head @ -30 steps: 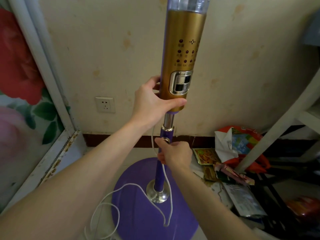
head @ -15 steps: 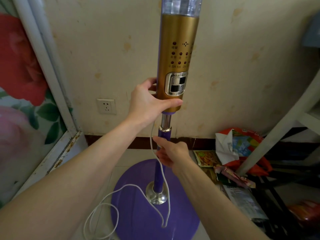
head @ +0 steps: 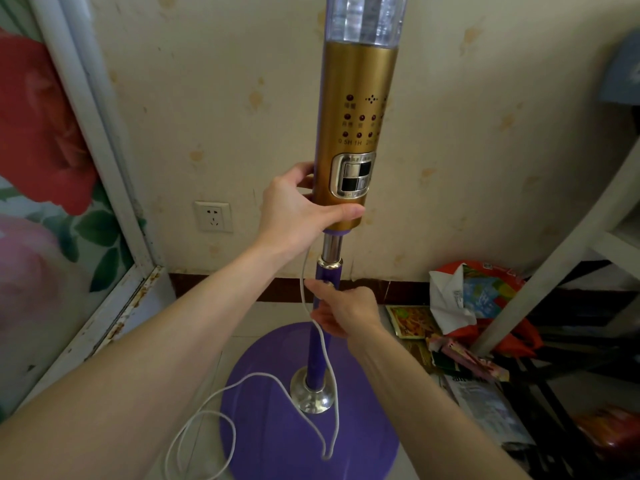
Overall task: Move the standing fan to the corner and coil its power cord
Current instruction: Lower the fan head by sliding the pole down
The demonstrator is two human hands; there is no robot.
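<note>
Fan (head: 356, 133) upright w/ left hand (head: 298, 209) gripping gold column, right hand (head: 346, 311) gripping pole + cord (head: 304, 296).

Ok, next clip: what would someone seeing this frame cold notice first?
The tall fan column dominates the centre: a gold control section gripped at its lower end by the left hand, over a purple pole rising from a round purple base. The right hand is closed at the pole with the white power cord running through it and trailing loosely over the base. A bright red flower panel fills the left edge.
</note>
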